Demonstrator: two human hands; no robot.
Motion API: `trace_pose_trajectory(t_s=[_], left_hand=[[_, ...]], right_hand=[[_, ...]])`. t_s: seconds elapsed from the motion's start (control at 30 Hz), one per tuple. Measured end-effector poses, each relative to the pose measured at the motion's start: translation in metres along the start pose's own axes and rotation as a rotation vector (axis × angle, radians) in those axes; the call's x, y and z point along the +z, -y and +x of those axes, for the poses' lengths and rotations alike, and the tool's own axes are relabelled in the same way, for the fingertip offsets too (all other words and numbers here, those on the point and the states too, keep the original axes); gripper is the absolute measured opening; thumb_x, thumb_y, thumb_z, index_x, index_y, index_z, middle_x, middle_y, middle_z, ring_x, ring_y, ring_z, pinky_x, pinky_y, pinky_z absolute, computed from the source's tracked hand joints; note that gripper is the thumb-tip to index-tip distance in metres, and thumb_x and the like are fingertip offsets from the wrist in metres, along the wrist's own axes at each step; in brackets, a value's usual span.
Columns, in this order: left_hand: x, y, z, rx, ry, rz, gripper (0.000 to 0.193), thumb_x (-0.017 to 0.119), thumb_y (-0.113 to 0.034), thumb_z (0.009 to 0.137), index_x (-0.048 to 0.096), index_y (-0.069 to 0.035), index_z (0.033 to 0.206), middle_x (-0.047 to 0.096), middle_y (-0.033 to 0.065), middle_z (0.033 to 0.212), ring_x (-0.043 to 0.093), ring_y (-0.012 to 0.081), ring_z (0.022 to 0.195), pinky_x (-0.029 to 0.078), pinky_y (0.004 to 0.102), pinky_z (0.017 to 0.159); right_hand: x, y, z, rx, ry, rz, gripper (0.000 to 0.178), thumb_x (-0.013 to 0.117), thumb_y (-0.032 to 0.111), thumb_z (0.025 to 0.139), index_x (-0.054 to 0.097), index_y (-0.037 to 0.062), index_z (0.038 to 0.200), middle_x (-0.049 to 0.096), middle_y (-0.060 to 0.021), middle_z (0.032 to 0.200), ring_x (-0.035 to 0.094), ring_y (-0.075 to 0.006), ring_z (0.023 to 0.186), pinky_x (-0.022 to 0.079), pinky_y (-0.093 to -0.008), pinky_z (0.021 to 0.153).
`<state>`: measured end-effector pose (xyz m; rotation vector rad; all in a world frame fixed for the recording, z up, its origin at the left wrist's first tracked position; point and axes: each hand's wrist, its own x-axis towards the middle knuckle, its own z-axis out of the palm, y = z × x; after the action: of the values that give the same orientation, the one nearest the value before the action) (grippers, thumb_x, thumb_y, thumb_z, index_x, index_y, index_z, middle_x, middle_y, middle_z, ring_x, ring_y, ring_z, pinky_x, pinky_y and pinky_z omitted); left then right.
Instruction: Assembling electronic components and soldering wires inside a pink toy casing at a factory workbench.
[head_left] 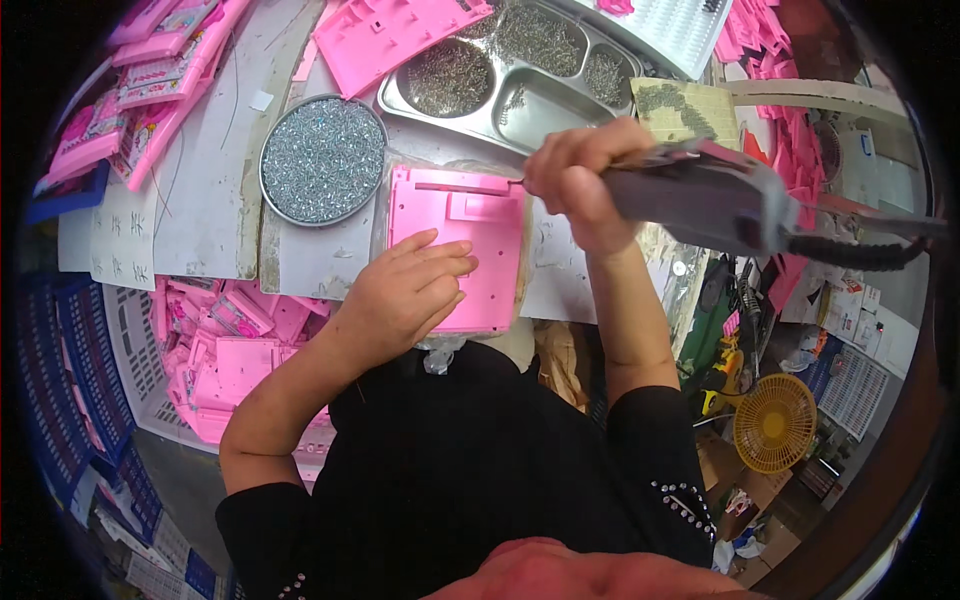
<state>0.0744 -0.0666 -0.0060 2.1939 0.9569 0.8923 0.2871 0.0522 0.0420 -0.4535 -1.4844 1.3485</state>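
Note:
A pink plastic case (485, 280) with small holes and a raised block lies on a padded spot of the table in front of me. My left hand (405, 295) rests on its lower left part, fingers stretched out and slightly spread. Wrapped round a grey electric screwdriver (700, 208) with a black coiled cord is my right hand (595, 185). The tool is tilted almost level, its thin tip near the case's upper right corner. Whether the tip touches the case I cannot tell.
A round tin of small silver screws (322, 160) stands left of the case. Behind lies a compartmented metal tray (545, 115) holding more screws, partly under another pink panel (385, 40). Pink parts fill a white crate (135, 345) at lower left. A yellow fan (775, 424) stands at right.

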Motion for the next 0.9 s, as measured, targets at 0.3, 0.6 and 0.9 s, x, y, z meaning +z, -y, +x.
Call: trace_pose_trajectory(t_s=[0.3,0.6,0.9], left_hand=[[-0.002,-0.003,0.004,-0.021,0.002,-0.004,0.012,0.073,-0.003,0.087,0.061,-0.005,0.09,0.072,0.0102,0.12,0.067,0.0286,0.122,0.047,0.05,0.108],[0.002,-0.007,0.001,-0.047,-0.244,0.088,0.021,0.078,-0.004,0.084,0.069,-0.007,0.103,0.074,0.0062,0.109,0.072,0.0221,0.109,0.033,0.0571,0.119],[-0.003,-0.003,-0.005,-0.101,-0.361,0.089,0.015,0.076,-0.003,0.083,0.07,-0.008,0.096,0.076,0.0059,0.101,0.074,0.0211,0.1,0.018,0.06,0.124]], right_hand=[[-0.016,-0.011,0.006,0.24,0.152,-0.002,0.017,0.069,0.013,0.091,0.053,0.008,0.094,0.054,-0.0031,0.076,0.053,-0.0147,0.07,0.045,-0.032,0.07],[0.044,0.059,-0.005,0.055,0.052,0.263,0.03,0.072,0.032,0.096,0.049,0.0133,0.1,0.047,0.0028,0.054,0.047,-0.0149,0.045,0.042,-0.0328,0.047],[0.069,0.053,-0.005,0.115,0.035,0.227,0.035,0.077,0.033,0.094,0.047,0.0142,0.092,0.048,0.0025,0.053,0.049,-0.0158,0.043,0.044,-0.0325,0.047]])
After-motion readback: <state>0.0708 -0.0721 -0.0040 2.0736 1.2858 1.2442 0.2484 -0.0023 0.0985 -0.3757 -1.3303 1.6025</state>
